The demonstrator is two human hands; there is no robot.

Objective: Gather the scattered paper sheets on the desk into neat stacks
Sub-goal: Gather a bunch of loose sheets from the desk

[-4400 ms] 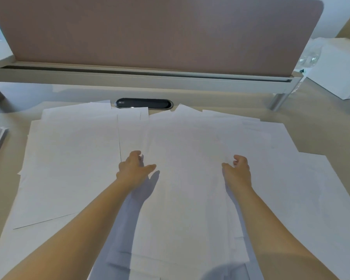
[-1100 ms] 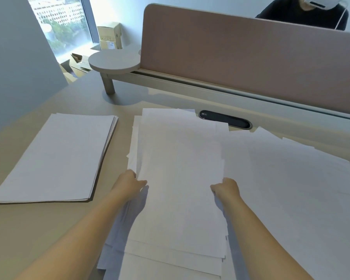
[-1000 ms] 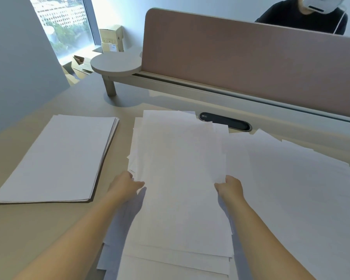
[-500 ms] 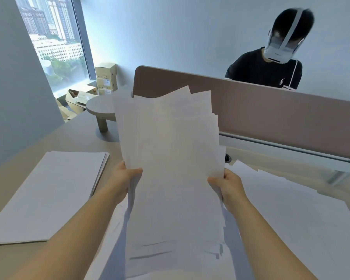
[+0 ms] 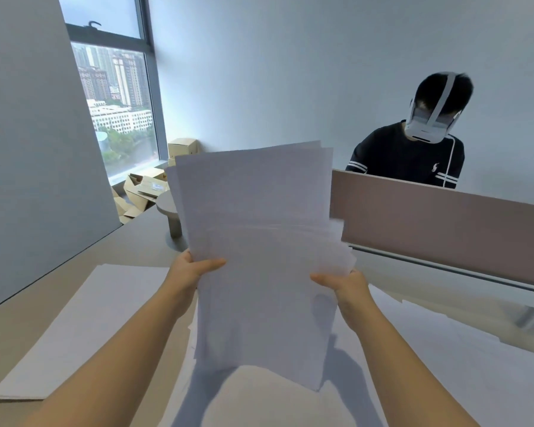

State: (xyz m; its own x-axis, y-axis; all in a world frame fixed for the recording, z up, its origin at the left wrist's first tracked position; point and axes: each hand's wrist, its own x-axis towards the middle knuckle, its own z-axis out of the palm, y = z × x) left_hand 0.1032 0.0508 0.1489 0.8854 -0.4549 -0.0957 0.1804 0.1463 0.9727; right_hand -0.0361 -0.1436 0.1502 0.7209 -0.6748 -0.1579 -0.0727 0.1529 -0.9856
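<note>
Both hands pinch one bundle of sheets [image 5: 259,257] held upright at frame centre: left hand [image 5: 195,272] clamps its left edge with thumb across the front, right hand [image 5: 342,283] clamps the right edge the same way, fingers hidden behind the paper. Bundle is off the desk [image 5: 130,241], long axis vertical, top edges fanned and uneven, lower edge hanging free above a bare patch of desk at bottom centre. Finished stack [image 5: 84,328] lies flat at lower left, just beside the left forearm, long axis running away from the camera. Loose sheets [image 5: 444,365] remain spread across lower right, under and past the right forearm. Likely step: squaring the bundle, then laying it on the stack. Stack lies left of and below the grip, so the left hand is nearer; bundle must tip from upright to flat. Risk: uneven sheets slipping out of the pinch. Pink divider panel [image 5: 444,223] at right, a person wearing a headset [image 5: 413,155] behind it, window [image 5: 117,118] upper left.
</note>
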